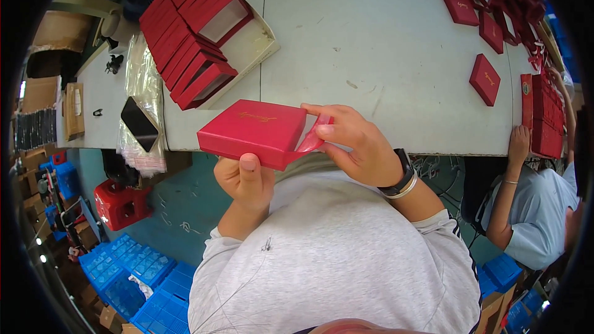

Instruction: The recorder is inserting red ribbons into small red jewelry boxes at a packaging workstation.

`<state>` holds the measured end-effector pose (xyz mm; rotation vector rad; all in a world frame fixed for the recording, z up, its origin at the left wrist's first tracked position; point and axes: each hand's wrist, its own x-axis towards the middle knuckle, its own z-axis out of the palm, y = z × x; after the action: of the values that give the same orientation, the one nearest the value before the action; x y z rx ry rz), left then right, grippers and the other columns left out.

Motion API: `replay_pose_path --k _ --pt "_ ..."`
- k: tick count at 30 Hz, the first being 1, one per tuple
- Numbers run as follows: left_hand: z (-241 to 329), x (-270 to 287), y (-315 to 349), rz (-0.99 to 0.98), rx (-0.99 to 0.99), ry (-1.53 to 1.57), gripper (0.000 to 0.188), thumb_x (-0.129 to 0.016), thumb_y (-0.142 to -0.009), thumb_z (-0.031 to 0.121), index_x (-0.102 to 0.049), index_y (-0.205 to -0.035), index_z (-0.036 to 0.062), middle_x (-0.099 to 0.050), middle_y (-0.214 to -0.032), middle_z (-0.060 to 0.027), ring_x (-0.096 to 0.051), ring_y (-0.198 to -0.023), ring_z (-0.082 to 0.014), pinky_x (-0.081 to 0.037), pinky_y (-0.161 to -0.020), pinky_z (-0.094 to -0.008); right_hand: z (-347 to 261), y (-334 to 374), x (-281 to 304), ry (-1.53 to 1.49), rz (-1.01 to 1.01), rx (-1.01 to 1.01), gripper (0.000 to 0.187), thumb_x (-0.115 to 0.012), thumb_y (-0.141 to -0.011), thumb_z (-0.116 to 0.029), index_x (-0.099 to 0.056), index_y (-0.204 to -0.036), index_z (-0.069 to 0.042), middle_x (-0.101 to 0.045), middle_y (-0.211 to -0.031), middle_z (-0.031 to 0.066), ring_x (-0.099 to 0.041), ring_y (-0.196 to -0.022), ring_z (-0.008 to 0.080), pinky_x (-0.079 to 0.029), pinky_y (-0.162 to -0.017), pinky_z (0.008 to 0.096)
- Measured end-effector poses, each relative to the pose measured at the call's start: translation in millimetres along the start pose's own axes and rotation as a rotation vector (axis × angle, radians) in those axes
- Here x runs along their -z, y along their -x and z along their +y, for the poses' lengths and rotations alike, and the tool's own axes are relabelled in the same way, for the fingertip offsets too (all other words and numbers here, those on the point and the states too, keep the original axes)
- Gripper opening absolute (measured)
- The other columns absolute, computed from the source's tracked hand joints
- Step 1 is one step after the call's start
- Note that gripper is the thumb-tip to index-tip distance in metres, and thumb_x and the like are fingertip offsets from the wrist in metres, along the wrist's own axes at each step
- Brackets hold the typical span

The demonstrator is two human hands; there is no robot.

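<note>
A flat red gift box [250, 128] with gold script on its lid is held up level, close to the table's front edge. My left hand [246, 179] grips it from below and in front, with the thumb on its front side. At the box's right side, my right hand [356, 142] pinches a shiny red ribbon [314, 138] between thumb and fingers. The ribbon runs down to the box's near right corner. How it is fixed to the box is hidden.
A shallow white carton [267, 40] with rows of red boxes stands at the back left. A phone [140, 124] lies on plastic bags [143, 74]. A single red box [485, 80] lies at right, near a red pile. A co-worker's hand [520, 142] touches stacked red boxes [546, 114].
</note>
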<state>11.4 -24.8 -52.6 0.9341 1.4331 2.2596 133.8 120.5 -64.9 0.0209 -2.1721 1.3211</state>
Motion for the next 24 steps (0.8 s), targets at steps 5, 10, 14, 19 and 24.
replay_pose_path --k 5,10,14,19,24 --pt "-2 11 -11 0.046 -0.179 0.093 0.039 -0.047 -0.095 0.029 -0.05 -0.112 -0.0061 -0.057 -0.111 -0.0149 -0.055 -0.101 -0.0208 -0.042 -0.09 -0.0359 -12 4 4 -0.176 0.207 -0.236 0.052 -0.067 -0.073 0.004 -0.05 -0.122 -0.008 -0.062 -0.101 0.0109 -0.061 -0.084 0.0211 -0.046 -0.082 0.0332" --pt "7 22 -16 0.074 -0.105 0.179 0.036 -0.051 -0.094 0.026 -0.051 -0.112 -0.0055 -0.058 -0.11 -0.0138 -0.055 -0.101 -0.0203 -0.043 -0.089 -0.0356 -12 -7 23 -0.037 0.093 -0.221 0.027 -0.066 -0.074 0.004 -0.063 -0.099 -0.004 -0.064 -0.078 0.0068 -0.061 -0.078 0.0148 -0.045 -0.071 0.0252" --pt "8 25 -21 0.112 -0.077 0.212 0.034 -0.053 -0.093 0.023 -0.053 -0.11 -0.0064 -0.058 -0.109 -0.0128 -0.055 -0.1 -0.0192 -0.043 -0.089 -0.0339 -6 -2 24 -0.232 0.132 -0.313 0.014 -0.067 -0.075 0.002 -0.064 -0.088 -0.002 -0.064 -0.078 0.0071 -0.06 -0.077 0.0153 -0.044 -0.072 0.0261" --pt "3 23 -23 0.08 0.002 0.167 0.036 -0.053 -0.093 0.024 -0.052 -0.112 -0.0062 -0.057 -0.111 -0.0115 -0.055 -0.1 -0.0192 -0.042 -0.09 -0.0337 -2 2 36 -0.253 0.275 -0.319 0.008 -0.069 -0.077 -0.003 -0.065 -0.083 0.0 -0.063 -0.078 0.0071 -0.057 -0.07 0.015 -0.044 -0.064 0.0248" --pt "-2 14 -15 0.017 0.1 0.309 0.036 -0.048 -0.095 0.027 -0.052 -0.115 -0.0017 -0.056 -0.119 -0.0135 -0.056 -0.108 -0.0269 -0.044 -0.094 -0.0485 0 -14 53 -0.044 0.297 -0.351 0.009 -0.069 -0.078 -0.007 -0.065 -0.081 0.001 -0.063 -0.077 0.0072 -0.057 -0.07 0.0147 -0.044 -0.063 0.0243"
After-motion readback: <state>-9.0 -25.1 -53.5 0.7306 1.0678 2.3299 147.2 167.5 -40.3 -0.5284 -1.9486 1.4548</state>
